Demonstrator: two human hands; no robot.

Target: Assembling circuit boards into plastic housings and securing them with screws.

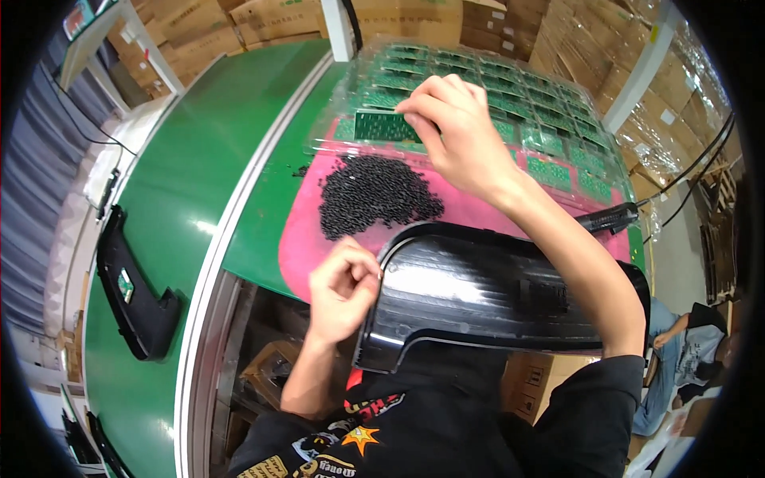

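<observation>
A green conveyor belt [183,175] curves from the far side down the left, edged by a pale metal rail, and serves as the desk. On it lies a pink mat [510,211] carrying a heap of small black screws [374,195]. Beyond the mat sits a clear plastic tray [550,119] of green circuit boards. The right hand [454,131] reaches far over the heap, its grip pinched on one green circuit board [384,126] at the tray's near left edge. The left hand [344,288] is near, its grip closed at the left edge of a glossy black plastic housing [494,295]; it may be pinching a screw, too small to tell. Another black housing [131,295] lies on the belt at left. Stacked cardboard boxes [263,24] fill the far wall.
</observation>
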